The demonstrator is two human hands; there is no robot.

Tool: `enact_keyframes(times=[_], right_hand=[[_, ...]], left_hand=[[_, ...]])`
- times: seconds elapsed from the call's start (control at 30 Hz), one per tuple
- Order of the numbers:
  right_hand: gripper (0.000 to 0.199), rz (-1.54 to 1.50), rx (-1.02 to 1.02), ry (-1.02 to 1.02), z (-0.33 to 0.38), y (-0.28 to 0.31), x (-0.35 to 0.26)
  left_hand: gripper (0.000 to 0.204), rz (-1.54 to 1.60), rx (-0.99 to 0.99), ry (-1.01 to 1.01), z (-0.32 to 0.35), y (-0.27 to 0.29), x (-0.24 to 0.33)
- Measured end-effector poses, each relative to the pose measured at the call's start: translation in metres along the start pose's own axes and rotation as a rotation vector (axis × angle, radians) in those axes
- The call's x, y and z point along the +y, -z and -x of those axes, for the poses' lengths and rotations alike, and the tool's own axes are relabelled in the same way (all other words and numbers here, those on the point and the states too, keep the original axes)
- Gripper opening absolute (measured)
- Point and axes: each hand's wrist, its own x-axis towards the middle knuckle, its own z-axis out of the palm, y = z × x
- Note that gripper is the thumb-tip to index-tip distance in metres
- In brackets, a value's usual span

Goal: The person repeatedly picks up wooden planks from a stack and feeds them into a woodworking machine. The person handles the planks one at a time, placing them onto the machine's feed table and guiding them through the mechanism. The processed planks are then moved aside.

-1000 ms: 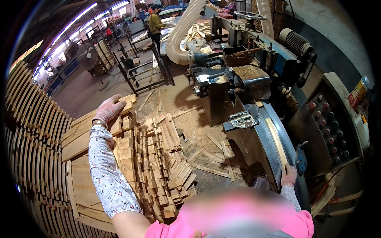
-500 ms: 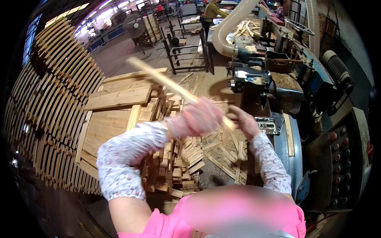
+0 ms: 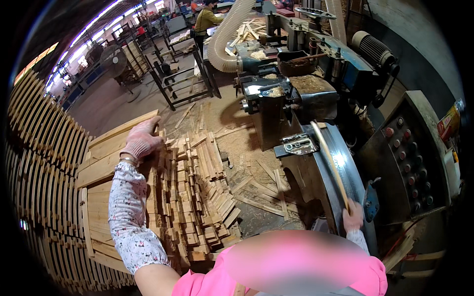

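My right hand [image 3: 353, 216] grips the near end of a narrow wooden strip [image 3: 331, 163]. The strip lies lengthwise over the curved metal bed [image 3: 353, 150] of a woodworking machine, its far end close to a metal guide block [image 3: 299, 144]. On the left, my gloved left hand [image 3: 141, 140] is closed over the right end of a wooden board [image 3: 101, 168] on top of a stack. Its fingertips are partly hidden. Beside that board lies another board [image 3: 118, 130], and piled strips [image 3: 185, 202] fill the space right of the stack.
Offcuts [image 3: 269, 202] and sawdust litter the floor. A control panel [image 3: 407, 158] with buttons stands at the right. Ahead are the cutting machine [image 3: 269, 93], a clear ribbed hose [image 3: 222, 47] and a black metal rack [image 3: 180, 79]. Tall stacked slats [image 3: 37, 163] line the left; a person [image 3: 207, 20] works far off.
The hands have parted. My left hand has left the strip and reached the board stack; my right hand now holds the strip over the metal bed. The view has turned right.
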Motion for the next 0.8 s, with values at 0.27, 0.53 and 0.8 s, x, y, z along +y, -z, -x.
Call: enact_keyframes(times=[0.27,0.53,0.8], right_hand=[[0.025,0.217,-0.045,-0.032,-0.118,-0.098,0.025],[0.057,-1.367,-0.920,-0.128,-0.236,-0.093,-0.333],[0.057,-1.047,-0.852,-0.033,-0.183,-0.062,-0.264]], left_hand=[[0.060,-0.121,0.356,-0.313,0.007,0.014,0.057],[0.017,-0.870,1.005,-0.937,0.079,-0.099,0.250],[0.055,0.108,0.108,-0.961,0.068,-0.021,0.181]])
